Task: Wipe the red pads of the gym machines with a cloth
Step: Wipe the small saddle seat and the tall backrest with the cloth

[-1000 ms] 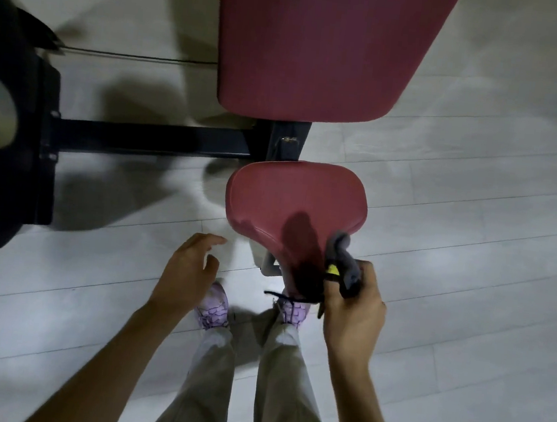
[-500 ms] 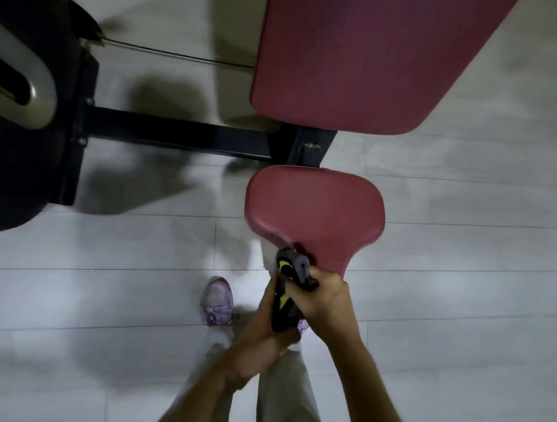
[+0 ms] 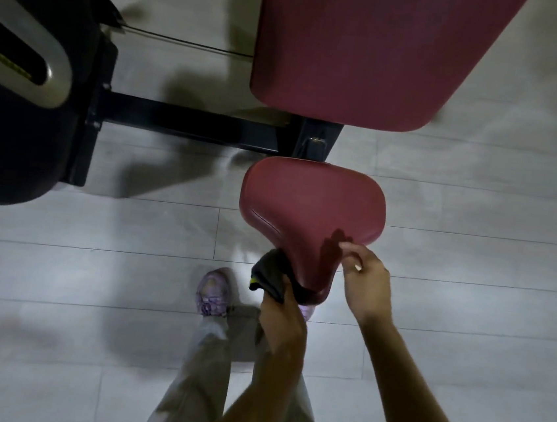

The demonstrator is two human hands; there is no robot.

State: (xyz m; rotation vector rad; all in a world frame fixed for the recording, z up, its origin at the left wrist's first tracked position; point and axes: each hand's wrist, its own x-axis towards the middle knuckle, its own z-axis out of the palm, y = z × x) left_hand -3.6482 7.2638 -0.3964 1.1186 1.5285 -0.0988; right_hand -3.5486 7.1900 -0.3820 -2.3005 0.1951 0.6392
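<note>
Partly behind seat pad, dark cloth in clenched left hand; right hand loose, empty.

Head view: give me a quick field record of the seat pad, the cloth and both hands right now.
seat pad: small red seat pad, narrow front end toward the person
back pad: large red back pad beyond it, no hand on it
cloth: dark cloth with a yellow tag, against the seat's front left edge
left hand: left hand gripping the cloth
right hand: right hand empty, fingers loosely curled at the seat's right edge
floor: pale plank floor
</note>
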